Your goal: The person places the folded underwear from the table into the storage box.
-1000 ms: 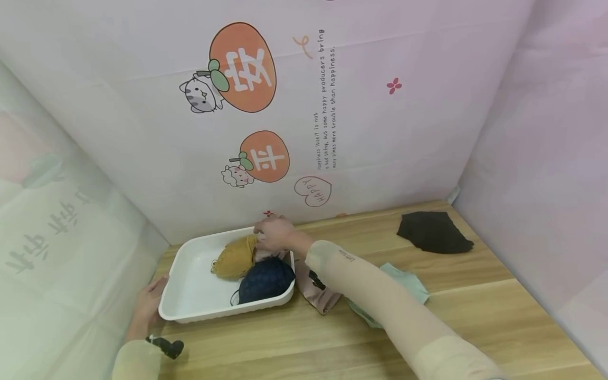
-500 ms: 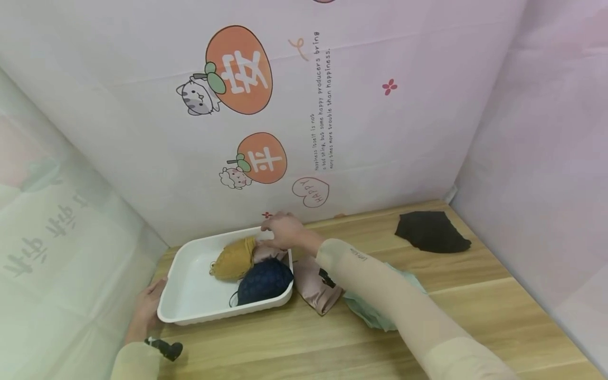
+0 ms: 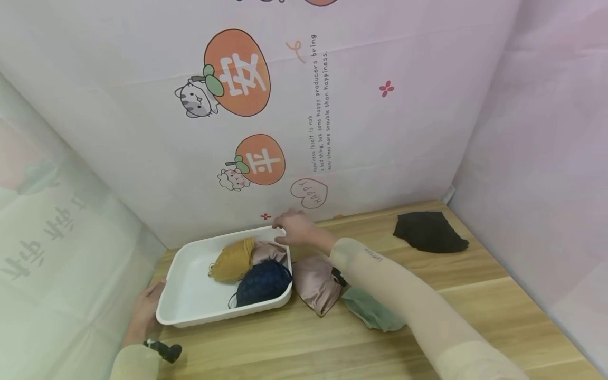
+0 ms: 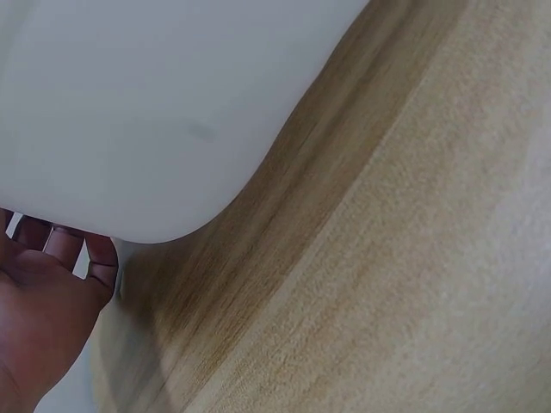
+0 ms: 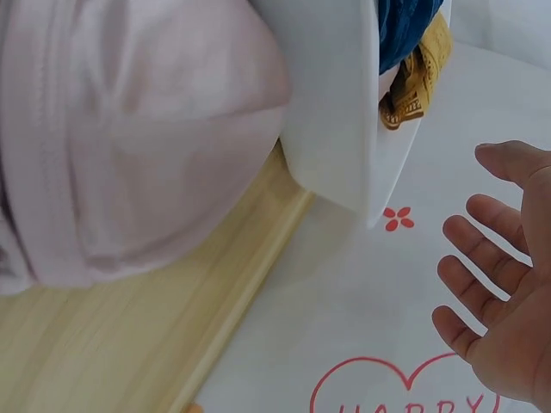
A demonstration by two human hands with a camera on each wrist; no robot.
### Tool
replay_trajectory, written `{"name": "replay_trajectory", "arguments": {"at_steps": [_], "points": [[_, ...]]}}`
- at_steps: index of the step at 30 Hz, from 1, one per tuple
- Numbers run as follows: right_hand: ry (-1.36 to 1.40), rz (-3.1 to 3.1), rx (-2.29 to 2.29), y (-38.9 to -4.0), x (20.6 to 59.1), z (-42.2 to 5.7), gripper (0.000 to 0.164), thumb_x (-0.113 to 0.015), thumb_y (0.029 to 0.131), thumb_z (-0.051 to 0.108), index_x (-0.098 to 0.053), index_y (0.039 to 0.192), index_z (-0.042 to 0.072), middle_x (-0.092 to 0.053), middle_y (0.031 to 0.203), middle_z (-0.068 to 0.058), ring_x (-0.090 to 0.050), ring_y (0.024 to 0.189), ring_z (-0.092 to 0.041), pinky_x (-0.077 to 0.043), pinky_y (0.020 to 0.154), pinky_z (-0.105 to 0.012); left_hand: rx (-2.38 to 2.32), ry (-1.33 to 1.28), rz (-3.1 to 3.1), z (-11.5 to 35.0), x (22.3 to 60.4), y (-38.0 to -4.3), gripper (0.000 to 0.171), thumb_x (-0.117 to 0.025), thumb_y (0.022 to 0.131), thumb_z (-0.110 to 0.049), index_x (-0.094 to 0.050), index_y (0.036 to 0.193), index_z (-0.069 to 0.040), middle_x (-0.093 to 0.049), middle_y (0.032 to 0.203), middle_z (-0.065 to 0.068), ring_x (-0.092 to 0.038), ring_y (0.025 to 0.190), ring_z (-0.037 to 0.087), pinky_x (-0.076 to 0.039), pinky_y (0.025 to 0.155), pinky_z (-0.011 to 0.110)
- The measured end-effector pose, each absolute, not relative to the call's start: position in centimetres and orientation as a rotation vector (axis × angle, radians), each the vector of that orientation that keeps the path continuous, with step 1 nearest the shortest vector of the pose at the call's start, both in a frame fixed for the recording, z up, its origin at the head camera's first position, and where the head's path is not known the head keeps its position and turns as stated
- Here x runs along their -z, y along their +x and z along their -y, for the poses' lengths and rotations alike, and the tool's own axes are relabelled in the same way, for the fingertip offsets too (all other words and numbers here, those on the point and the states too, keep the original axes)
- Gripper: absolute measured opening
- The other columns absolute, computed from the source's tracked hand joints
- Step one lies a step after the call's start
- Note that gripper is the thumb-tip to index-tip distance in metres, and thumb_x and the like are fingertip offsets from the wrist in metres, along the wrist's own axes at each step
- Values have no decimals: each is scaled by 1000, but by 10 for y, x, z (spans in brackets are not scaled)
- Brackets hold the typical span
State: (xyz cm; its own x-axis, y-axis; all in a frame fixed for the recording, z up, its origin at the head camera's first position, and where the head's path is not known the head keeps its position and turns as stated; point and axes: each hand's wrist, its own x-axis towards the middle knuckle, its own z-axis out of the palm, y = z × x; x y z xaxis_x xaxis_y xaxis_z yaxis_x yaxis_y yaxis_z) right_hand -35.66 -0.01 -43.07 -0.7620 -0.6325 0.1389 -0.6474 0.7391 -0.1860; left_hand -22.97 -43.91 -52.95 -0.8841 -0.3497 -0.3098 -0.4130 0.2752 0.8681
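Right hand (image 3: 299,228): grip wide, nothing held, near the back right corner of the white tray (image 3: 192,287). Left hand (image 3: 146,307): bent fingers at its left end; clasping or merely touching, we cannot tell. Mustard garment (image 3: 233,260), navy garment (image 3: 263,284) and pink garment (image 3: 269,252) lie inside. Risks, as we judge: the right wrist's camera (image 3: 338,276) snagging the outer pink garment (image 3: 314,287); a rim knock sliding a poorly braced tray.

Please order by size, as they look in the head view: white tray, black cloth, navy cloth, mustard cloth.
1. White tray
2. Black cloth and navy cloth, too close to rank
3. Mustard cloth, smallest
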Motion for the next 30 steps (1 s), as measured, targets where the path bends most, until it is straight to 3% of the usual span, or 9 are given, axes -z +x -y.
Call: {"name": "replay_trajectory", "arguments": {"at_steps": [1,6,8,19,30], "points": [[1051,2864,-348,-357,431,-2,39,-69,92,42,-67,126,22,-70,113,0,-59,109,-20,-51,95,-44,-1720,-741,-2453,439,530,-230,91,-43,94,-70,-20,158,-10,-20,165,19,-24,151,40,-51,106,32],[1037,2832,-349,-359,434,-11,38,-72,90,42,-69,121,21,-71,113,1,-61,109,-21,-52,97,-44,-1734,-747,-2448,440,532,-230,93,-42,93,-72,-20,158,-9,-19,165,19,-20,152,42,-44,115,41],[1039,2819,-354,-360,435,-15,38,-72,90,42,-69,121,20,-72,114,0,-62,109,-21,-52,98,-42,-1721,-752,-2457,441,532,-230,92,-40,94,-72,-20,158,-10,-19,166,18,-19,153,42,-27,123,54],[1033,2798,-384,-361,437,-38,37,-74,87,35,-70,119,15,-73,109,-3,-65,103,-22,-53,96,-39,-1726,-763,-2450,439,531,-231,92,-40,94,-72,-17,158,-9,-16,166,20,-18,152,45,-28,122,55],[988,2820,-426,-363,436,-62,40,-73,88,38,-69,122,16,-73,115,-2,-66,110,-21,-53,99,-42,-1747,-789,-2439,439,533,-233,87,-39,98,-67,-17,159,-10,-17,166,20,-21,151,45,-31,121,55]]}}
